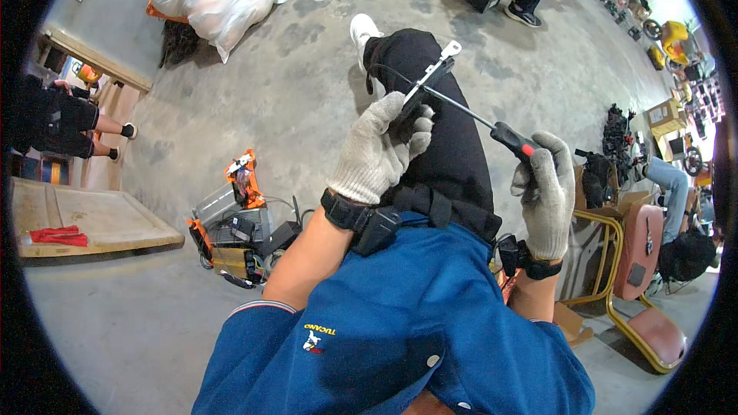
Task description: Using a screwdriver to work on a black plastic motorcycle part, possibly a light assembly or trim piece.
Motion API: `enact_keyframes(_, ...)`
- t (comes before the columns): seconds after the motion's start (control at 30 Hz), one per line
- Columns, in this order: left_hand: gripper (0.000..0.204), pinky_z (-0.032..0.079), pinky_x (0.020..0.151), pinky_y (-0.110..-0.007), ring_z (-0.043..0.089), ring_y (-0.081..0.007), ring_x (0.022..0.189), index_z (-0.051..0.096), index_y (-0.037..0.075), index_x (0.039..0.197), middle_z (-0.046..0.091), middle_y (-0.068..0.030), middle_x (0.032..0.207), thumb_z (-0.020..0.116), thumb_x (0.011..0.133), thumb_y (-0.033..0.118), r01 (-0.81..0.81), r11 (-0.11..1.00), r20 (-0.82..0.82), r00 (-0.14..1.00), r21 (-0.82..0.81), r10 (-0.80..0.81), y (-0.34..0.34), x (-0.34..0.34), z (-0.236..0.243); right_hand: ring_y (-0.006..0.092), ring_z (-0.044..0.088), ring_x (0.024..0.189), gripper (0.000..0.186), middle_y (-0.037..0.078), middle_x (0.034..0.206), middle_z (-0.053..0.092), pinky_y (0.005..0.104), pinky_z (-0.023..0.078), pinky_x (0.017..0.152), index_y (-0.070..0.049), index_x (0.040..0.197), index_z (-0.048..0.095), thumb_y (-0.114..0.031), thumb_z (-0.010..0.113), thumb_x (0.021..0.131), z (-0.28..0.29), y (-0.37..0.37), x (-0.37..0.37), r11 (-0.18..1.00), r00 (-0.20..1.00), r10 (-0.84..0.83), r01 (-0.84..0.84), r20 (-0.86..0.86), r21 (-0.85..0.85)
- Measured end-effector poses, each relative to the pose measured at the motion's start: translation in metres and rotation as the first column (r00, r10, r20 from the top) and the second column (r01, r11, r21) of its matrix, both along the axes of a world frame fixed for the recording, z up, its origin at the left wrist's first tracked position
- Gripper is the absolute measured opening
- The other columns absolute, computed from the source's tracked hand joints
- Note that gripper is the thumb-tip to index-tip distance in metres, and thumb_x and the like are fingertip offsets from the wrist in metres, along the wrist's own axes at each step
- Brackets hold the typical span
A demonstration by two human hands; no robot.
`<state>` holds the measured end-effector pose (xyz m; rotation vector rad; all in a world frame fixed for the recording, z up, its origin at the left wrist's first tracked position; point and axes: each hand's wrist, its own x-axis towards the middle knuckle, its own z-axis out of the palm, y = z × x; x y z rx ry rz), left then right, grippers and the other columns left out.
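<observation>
My left hand (pixel 373 150), in a pale knit glove, is closed around a long, narrow black part with a silver metal strip (pixel 440 71). The strip ends in a tab with a hole, and a thin black cable runs off the part's side. My right hand (pixel 550 192), gloved too, grips a screwdriver (pixel 509 137) by the end of its black and red handle. The screwdriver's shaft slants up and left, its tip meeting the middle of the part; the exact contact point is too small to make out. Both are held above my black-trousered leg (pixel 453 138).
On the floor at left lies a pile of electronic parts (pixel 242 227) with orange pieces. A wooden board (pixel 100 219) bears a red cloth (pixel 59 236). White bags (pixel 211 0) stand far left, a chair (pixel 644 261) at right. Several other people are around the edges.
</observation>
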<state>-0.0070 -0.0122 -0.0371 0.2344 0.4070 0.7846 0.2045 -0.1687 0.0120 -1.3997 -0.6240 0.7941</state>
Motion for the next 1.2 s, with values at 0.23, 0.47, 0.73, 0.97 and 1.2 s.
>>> enact_keyframes(0.23, 0.034, 0.065, 0.080, -0.040, 0.073, -0.0302, 0.088, 0.063, -0.010, 0.118, 0.070, -0.0227, 0.107, 0.066, 0.102, 0.021, 0.031, 1.000, 0.142, 0.989, 0.003, -0.031, -0.001, 0.000, -0.002, 0.0088, 0.058, 0.067, 0.033, 0.004, 0.083, 0.062, 0.0229, 0.046, 0.060, -0.001, 0.127, 0.057, -0.022, 0.063, 0.103, 0.002, 0.001, 0.001, 1.000, 1.000, -0.002, 0.002, 0.000, 0.029)
enact_keyframes(0.47, 0.037, 0.064, 0.091, -0.047, 0.071, -0.0376, 0.107, 0.061, -0.010, 0.123, 0.069, -0.0276, 0.117, 0.063, 0.103, 0.021, 0.071, 0.996, 0.100, 0.992, 0.051, -0.076, 0.001, -0.001, -0.001, 0.0081, 0.057, 0.066, 0.031, 0.004, 0.082, 0.062, 0.0230, 0.046, 0.059, 0.000, 0.125, 0.058, -0.022, 0.062, 0.104, 0.002, 0.000, 0.000, 0.999, 1.000, -0.017, 0.017, 0.017, 0.038)
enact_keyframes(0.73, 0.039, 0.060, 0.098, -0.051, 0.069, -0.0391, 0.114, 0.060, -0.010, 0.128, 0.068, -0.0270, 0.122, 0.062, 0.104, 0.021, 0.040, 0.991, 0.055, 0.997, 0.129, -0.048, -0.001, 0.000, -0.008, 0.0073, 0.056, 0.065, 0.030, 0.004, 0.082, 0.062, 0.0228, 0.045, 0.059, 0.000, 0.124, 0.059, -0.023, 0.061, 0.105, 0.004, -0.001, 0.001, 0.998, 0.998, -0.047, 0.046, 0.029, 0.045)
enact_keyframes(0.97, 0.040, 0.057, 0.103, -0.052, 0.065, -0.0426, 0.121, 0.059, -0.009, 0.130, 0.066, -0.0290, 0.128, 0.060, 0.104, 0.022, 0.056, 0.998, 0.156, 0.986, 0.043, -0.062, 0.000, -0.001, -0.008, 0.0073, 0.055, 0.064, 0.031, 0.003, 0.082, 0.062, 0.0230, 0.044, 0.058, 0.000, 0.123, 0.060, -0.023, 0.064, 0.104, 0.006, -0.003, -0.001, 0.997, 0.999, -0.045, 0.046, -0.021, 0.068)
enact_keyframes(1.2, 0.052, 0.044, 0.115, -0.060, 0.058, -0.0461, 0.129, 0.054, -0.009, 0.137, 0.059, -0.0330, 0.137, 0.060, 0.103, 0.031, -0.065, 0.998, 0.215, 0.974, -0.019, 0.067, 0.005, 0.000, -0.002, 0.0103, 0.055, 0.063, 0.028, 0.004, 0.081, 0.060, 0.0248, 0.044, 0.058, 0.002, 0.122, 0.058, -0.013, 0.063, 0.099, 0.012, -0.008, -0.006, 1.000, 0.994, 0.015, -0.017, 0.113, 0.023)
